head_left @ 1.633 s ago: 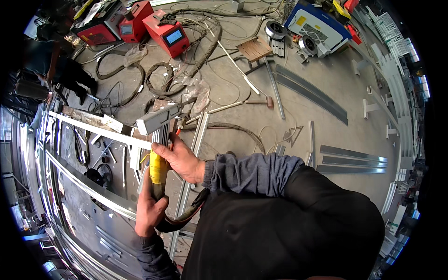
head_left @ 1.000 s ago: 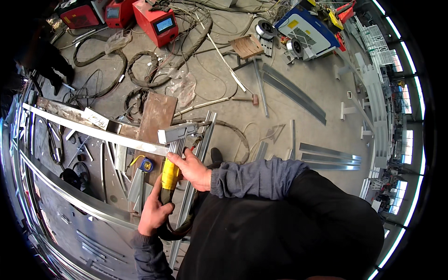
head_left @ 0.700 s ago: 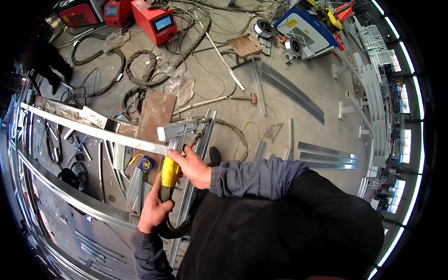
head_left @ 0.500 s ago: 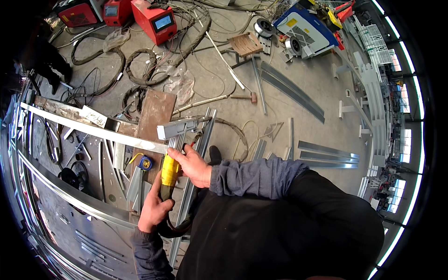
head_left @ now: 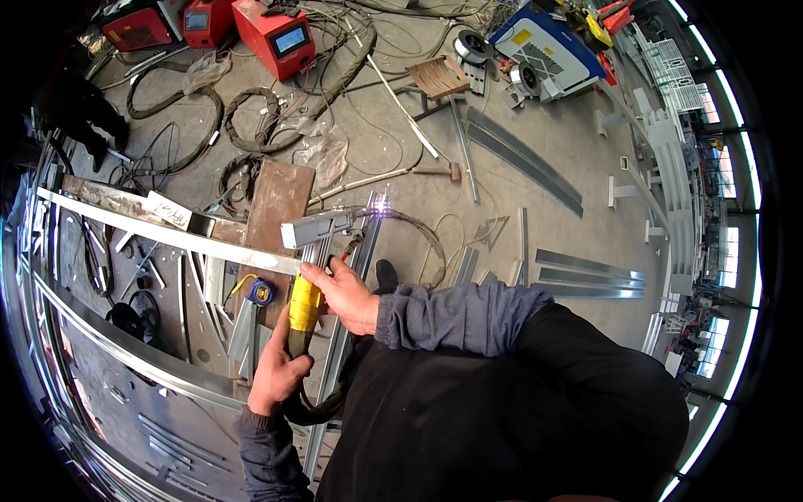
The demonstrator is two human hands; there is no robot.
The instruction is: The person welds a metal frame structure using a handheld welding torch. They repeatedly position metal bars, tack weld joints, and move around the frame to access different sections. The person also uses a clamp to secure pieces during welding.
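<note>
1. the welding gun (head_left: 311, 266) has a yellow grip and a boxy grey metal head, with a bright spark at its nozzle tip.
2. left hand (head_left: 276, 375) is wrapped around the lower grip; right hand (head_left: 343, 294) is clamped just above it.
3. its grip runs up and away from the person, and the head points right over thin grey metal rails (head_left: 355, 276).
</note>
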